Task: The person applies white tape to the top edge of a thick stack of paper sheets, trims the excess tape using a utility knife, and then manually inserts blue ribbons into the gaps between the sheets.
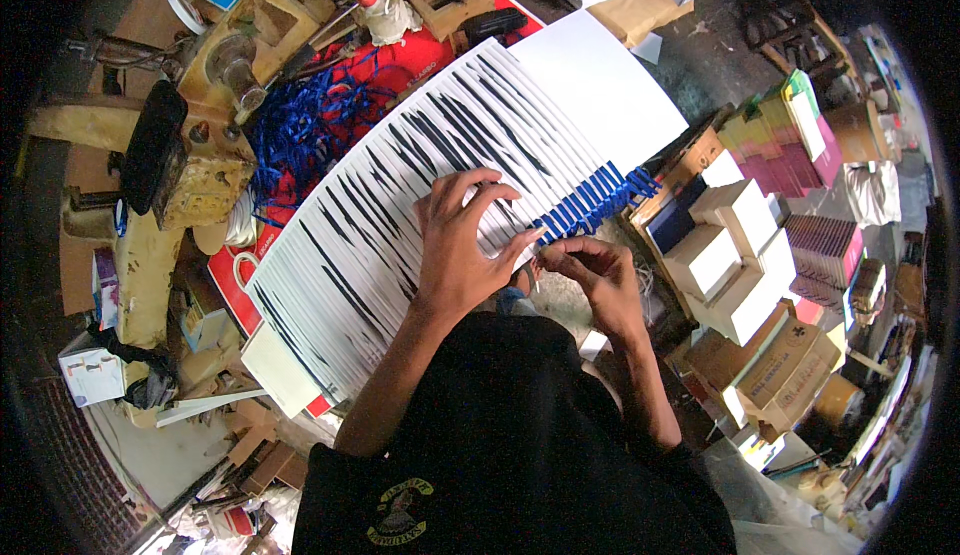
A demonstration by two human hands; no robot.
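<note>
A long row of thin white paper blocks [350, 190] lies fanned out in overlapping steps, with dark gaps between them. Short blue ribbons [590, 205] stick out along the right edge of the upper blocks; the lower blocks show none there. My left hand [460, 240] rests on the row with its fingers spread, the thumb beside the lowest blue ribbon. At that same edge my right hand [605, 280] pinches thumb and forefinger together on what looks like a blue ribbon end, mostly hidden by the fingertips.
A tangled heap of blue ribbon [310, 120] lies on a red board [405, 65] beyond the row. Wooden-looking machine parts [215, 170] stand at the left. To the right are white boxes [735, 255], stacked booklets [785, 140] and a cardboard carton [790, 370].
</note>
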